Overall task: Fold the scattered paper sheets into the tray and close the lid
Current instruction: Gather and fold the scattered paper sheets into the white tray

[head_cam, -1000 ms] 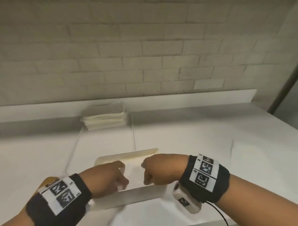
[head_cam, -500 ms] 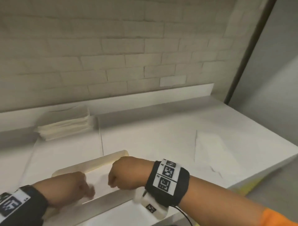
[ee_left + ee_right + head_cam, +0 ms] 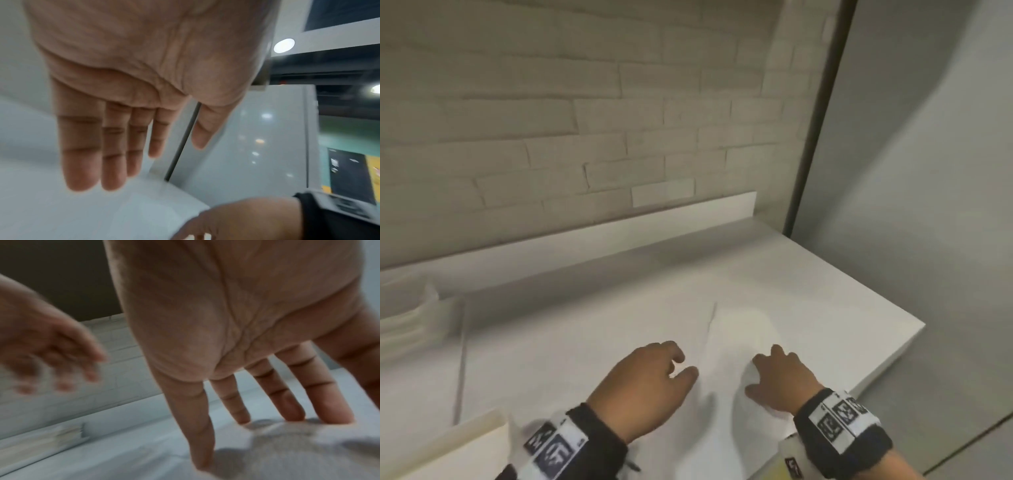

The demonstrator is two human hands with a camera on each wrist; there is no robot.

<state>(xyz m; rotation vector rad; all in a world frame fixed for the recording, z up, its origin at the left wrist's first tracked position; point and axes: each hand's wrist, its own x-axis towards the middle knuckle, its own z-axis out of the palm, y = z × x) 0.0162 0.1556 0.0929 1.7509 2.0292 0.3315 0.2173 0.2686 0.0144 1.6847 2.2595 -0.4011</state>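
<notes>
A loose white paper sheet [image 3: 739, 337] lies flat on the white table near its right end. My right hand [image 3: 763, 371] rests on the sheet's near part with fingers spread. In the right wrist view its straight fingertips [image 3: 337, 417] press the paper [image 3: 287, 451], which bunches up into a wrinkle under the palm. My left hand [image 3: 678, 363] hovers at the sheet's left edge, holding nothing; the left wrist view shows its fingers [image 3: 115, 154] straight above the table. The cream tray [image 3: 458, 435] is only partly in view at the lower left corner.
A stack of folded paper [image 3: 410, 325] sits against the back ledge at far left. The table's right edge [image 3: 893, 353] drops off close to my right hand. A brick wall runs behind, and a dark post [image 3: 822, 120] with a grey panel stands to the right.
Both hands left the tray and moved right to the loose sheet. Their curled fingers opened out, and the right hand came down on the paper. The view swung right.
</notes>
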